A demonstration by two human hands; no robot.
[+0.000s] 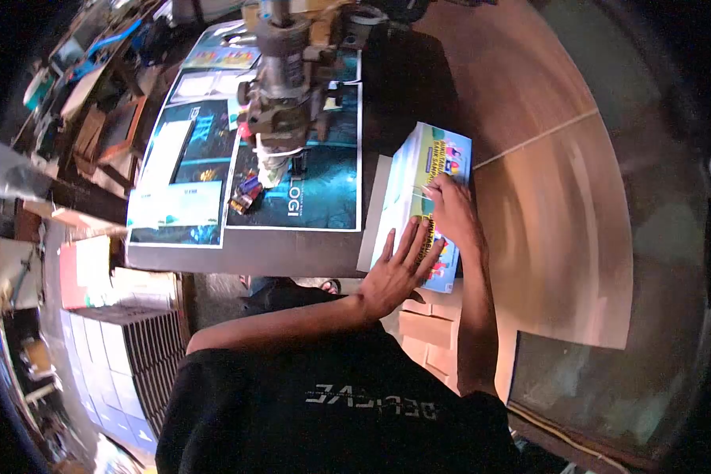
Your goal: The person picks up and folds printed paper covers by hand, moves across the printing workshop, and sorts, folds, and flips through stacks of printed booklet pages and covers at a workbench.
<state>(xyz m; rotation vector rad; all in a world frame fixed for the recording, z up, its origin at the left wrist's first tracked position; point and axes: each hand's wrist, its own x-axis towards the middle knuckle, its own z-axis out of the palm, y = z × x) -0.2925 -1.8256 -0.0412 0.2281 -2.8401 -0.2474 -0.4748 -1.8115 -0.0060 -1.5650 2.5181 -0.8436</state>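
A printed sheet stack (450,150) with a blue cover and yellow lettering lies tilted near the table's front edge, partly on a grey board (378,213). My left hand (399,272) rests on its lower half with the fingers spread flat. Farther up, my right hand (453,207) presses on the cover with fingers bent together. A thin pale thing shows at those fingertips, too small to name. Left of the stack stands a metal machine head (280,95), and below it some small coloured pieces (246,194) lie on a dark teal printed sheet (332,182).
A large brown board (561,213) covers the right side. More printed sheets (174,205) lie on the table's left part. Stacked light-coloured blocks (114,363) stand on the floor at lower left. Shelves with clutter (95,118) fill the far left.
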